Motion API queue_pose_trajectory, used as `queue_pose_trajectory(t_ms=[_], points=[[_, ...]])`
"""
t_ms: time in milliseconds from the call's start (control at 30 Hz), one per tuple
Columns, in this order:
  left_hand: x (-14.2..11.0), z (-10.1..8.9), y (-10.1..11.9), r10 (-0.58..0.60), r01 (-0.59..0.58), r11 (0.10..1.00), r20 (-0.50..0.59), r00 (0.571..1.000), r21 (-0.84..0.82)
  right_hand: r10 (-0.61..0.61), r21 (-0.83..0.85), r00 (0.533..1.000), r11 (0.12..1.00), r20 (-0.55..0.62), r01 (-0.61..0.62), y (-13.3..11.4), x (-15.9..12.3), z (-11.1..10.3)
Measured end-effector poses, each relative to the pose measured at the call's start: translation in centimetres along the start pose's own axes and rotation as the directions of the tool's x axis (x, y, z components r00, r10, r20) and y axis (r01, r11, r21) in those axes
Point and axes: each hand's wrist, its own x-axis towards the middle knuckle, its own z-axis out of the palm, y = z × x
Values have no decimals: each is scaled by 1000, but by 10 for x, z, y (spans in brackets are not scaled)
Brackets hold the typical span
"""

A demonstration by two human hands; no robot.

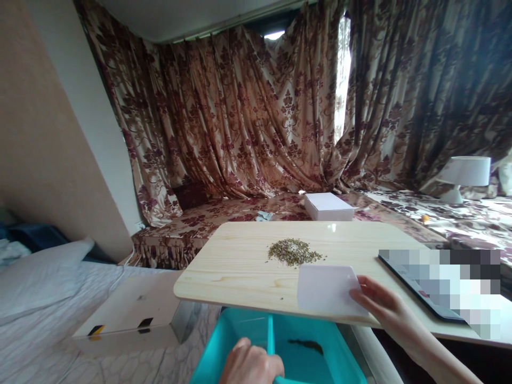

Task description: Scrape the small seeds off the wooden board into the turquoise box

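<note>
Curtains [240, 122], patterned, fill the upper frame. The wooden table [224, 261] spans the centre. Below its near edge, at bottom centre, stands a turquoise bin [340, 368] with two compartments; its placing appears deliberate, the open top lying directly under the table's edge. A white carton [132, 304] lies on the bed at lower left. At right, a dark-edged device [444, 316] rests on the table, apparently set aside to leave the middle free.

A white sheet [326, 288] is at the table's near edge, just in front of the pile; whether it lies flat or tilted cannot be determined. The left hand [252, 364], bottom centre, is curled over the bin's divider, presumably to steady it. The right hand [378, 301], lower right, pinches the sheet's right end, which leaves the remaining edges unobstructed.

The pile of greenish grains [292, 252] sits mid-table, beyond the sheet. Dark material [307, 345] lies in the bin's right compartment.

Markings: black and yellow patches on the carton, no legible lettering. The device's face is pixelated; no brand can be read.
</note>
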Motion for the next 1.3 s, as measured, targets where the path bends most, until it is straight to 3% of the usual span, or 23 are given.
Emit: queue_pose_trajectory(t_ms=[167, 400, 600, 700, 767, 867, 1000, 1133, 1300], points=[[5, -5, 5, -8, 8, 1000, 33, 999, 24, -44, 49, 996, 998, -80, 48, -2, 11, 4], [-2, -4, 5, -11, 11, 1000, -10, 1000, 11, -118, 90, 990, 990, 70, 112, 6, 21, 35], [-3, -1, -2, 0, 0, 1000, 0, 1000, -28, -113, 57, 983, 993, 144, 105, 13, 16, 36], [-1, 1, -4, 17, -17, 999, -6, 1000, -38, -73, 25, 985, 997, 154, 69, 9, 9, 29], [0, 0, 1, 8, -8, 1000, 8, 1000, -22, -47, 10, 994, 999, 101, 46, 5, 6, 18], [7, -4, 19, 21, -21, 1000, 77, 997, 2, -24, -5, 993, 1000, -115, 24, -1, 5, -6], [29, 3, 50, 66, -78, 996, 193, 979, 52, -7, -74, 964, 997, -266, -13, 0, 10, -36], [54, 24, 72, 228, -235, 972, 164, 960, 29, -29, -98, 962, 995, -271, 3, 13, 19, -46], [65, 33, 84, 263, -270, 963, 148, 953, 27, -59, -109, 976, 993, -209, 37, 24, 31, -38]])
